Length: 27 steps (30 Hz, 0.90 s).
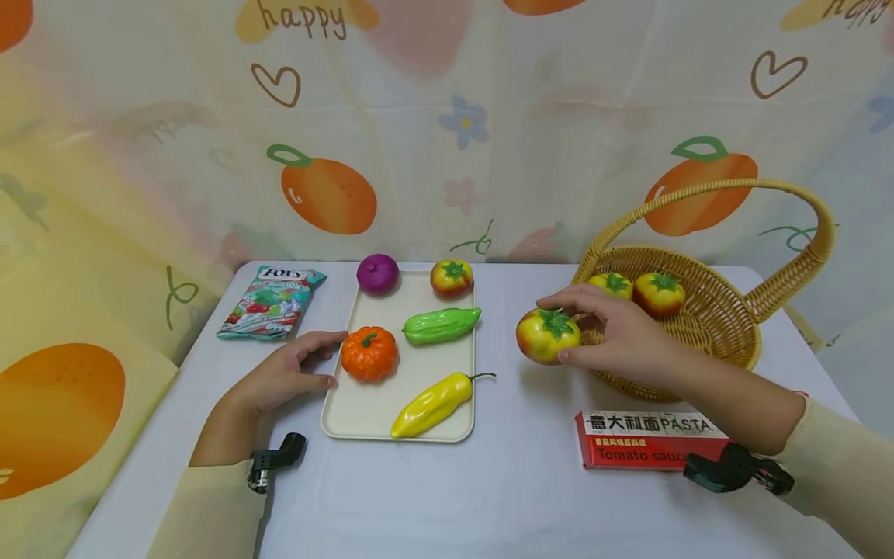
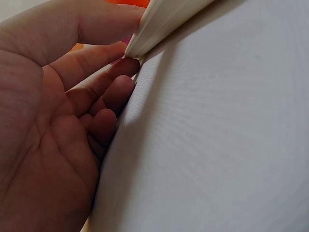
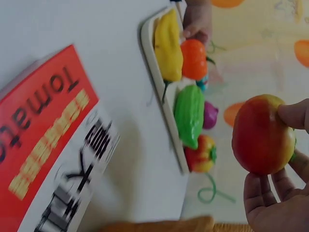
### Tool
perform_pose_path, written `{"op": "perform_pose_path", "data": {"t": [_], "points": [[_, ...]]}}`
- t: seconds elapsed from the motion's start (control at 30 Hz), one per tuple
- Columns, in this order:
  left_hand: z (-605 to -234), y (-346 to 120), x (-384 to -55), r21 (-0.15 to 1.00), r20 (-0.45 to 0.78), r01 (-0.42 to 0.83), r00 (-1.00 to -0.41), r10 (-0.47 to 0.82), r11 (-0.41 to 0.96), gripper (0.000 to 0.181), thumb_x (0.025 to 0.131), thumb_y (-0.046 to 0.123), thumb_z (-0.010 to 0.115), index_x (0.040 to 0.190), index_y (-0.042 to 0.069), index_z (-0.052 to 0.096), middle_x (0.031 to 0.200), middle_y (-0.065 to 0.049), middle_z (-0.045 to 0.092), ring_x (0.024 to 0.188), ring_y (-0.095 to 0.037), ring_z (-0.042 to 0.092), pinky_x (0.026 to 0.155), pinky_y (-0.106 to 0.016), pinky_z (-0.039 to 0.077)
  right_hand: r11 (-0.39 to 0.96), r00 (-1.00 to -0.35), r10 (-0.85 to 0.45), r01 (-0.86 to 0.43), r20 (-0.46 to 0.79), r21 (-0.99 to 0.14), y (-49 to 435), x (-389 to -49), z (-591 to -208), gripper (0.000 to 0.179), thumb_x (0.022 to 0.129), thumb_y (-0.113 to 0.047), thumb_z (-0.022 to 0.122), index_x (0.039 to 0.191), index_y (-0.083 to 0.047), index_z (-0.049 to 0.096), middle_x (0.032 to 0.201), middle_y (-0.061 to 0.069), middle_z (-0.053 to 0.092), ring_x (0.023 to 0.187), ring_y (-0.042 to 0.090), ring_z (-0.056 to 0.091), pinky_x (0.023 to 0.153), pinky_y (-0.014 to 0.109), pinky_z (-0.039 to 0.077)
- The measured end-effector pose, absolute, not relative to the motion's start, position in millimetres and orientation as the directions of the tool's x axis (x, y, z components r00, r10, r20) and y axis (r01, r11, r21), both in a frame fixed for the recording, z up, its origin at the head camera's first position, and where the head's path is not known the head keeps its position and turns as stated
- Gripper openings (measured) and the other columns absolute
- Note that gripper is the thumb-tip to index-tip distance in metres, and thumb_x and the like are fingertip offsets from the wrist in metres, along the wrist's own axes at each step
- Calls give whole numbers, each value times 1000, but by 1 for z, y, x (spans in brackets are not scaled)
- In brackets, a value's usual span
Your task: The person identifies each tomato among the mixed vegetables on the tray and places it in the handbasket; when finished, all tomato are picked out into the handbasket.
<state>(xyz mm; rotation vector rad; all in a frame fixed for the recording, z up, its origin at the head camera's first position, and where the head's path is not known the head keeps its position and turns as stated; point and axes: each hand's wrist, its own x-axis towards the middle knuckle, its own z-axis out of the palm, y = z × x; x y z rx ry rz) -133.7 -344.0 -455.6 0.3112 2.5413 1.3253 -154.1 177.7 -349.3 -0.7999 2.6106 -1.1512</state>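
the right hand holds a red and yellow tomato in the middle right of the head view. its fingers and thumb curl around the tomato and lift it off the table. the tomato is round, so it has no long side. it hangs between the basket on the right and the tray on the left, just beside the basket rim. the tray lies to the left of the tomato, with a bare spot near its upper right, by the green vegetable. the left hand rests on the table at the tray's left edge, its fingers loosely bent and touching the rim, holding nothing. the right hand is the near one.
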Motion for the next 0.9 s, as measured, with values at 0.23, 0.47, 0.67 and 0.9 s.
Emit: {"op": "perform_pose_path", "data": {"t": [0.23,0.47,0.67,0.9], "points": [[-458,-343,-136,817,-131,71,-944,303,573,72,89,12,87,154,9,56,142,-13,57,125,-30,48,101,-22,45,565,-860,-506,-387,64,-729,203,-157,-351,59,90,-18,88,145,-20,65,141,1,60,124,22,56,99,20,48],[-455,-343,-134,807,-125,82,-944,305,585,72,89,11,86,154,9,56,142,-13,57,126,-30,48,102,-22,45,564,-861,-501,-402,88,-721,226,-168,-352,59,90,-15,87,145,-19,64,138,3,60,120,24,57,96,16,48],[-454,-344,-133,804,-133,75,-944,302,590,73,89,12,87,154,9,55,142,-13,56,127,-31,48,102,-21,45,585,-889,-453,-353,67,-730,247,-175,-358,58,92,-11,85,145,-15,61,141,8,57,121,30,54,93,13,47],[-454,-343,-134,807,-133,76,-943,305,585,72,90,11,86,154,9,55,140,-13,56,127,-30,48,102,-21,44,648,-908,-418,-288,-13,-705,268,-186,-360,60,92,-16,83,147,-16,59,141,14,59,125,35,55,88,21,52]]}}
